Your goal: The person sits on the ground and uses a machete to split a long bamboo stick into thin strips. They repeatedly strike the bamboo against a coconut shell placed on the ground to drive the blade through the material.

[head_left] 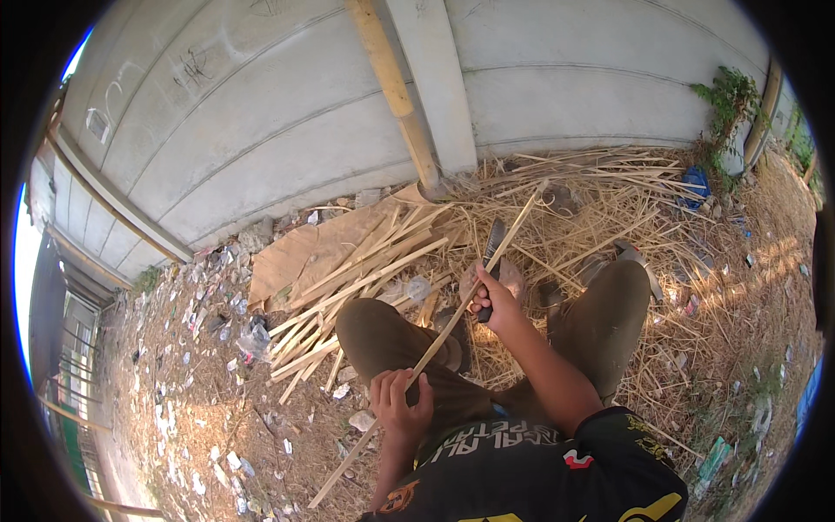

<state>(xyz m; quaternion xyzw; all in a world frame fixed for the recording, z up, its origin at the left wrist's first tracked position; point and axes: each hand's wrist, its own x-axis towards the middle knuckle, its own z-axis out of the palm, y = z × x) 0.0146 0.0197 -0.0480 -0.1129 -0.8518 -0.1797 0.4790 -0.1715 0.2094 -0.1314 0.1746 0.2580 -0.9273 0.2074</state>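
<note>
Outdoors, seen from my remote feed: left hand (398, 402) wrapped fully around a long thin bamboo strip (435, 342), near its lower part, just over the left knee. Strip runs diagonally from near-left ground up to far right, tip toward the straw. Right hand (497, 300) closed on the dark handle of a knife (490, 252); blade points far, lying against the strip, between the 2 knees. Pile of split bamboo slats (348, 296) lies left of the knees on a sheet of brown cardboard (300, 257). Thick bamboo pole (396, 91) leans on the grey concrete wall (261, 113). Dry straw (600, 196) far right; litter scraps (196, 313) on the left ground
</note>
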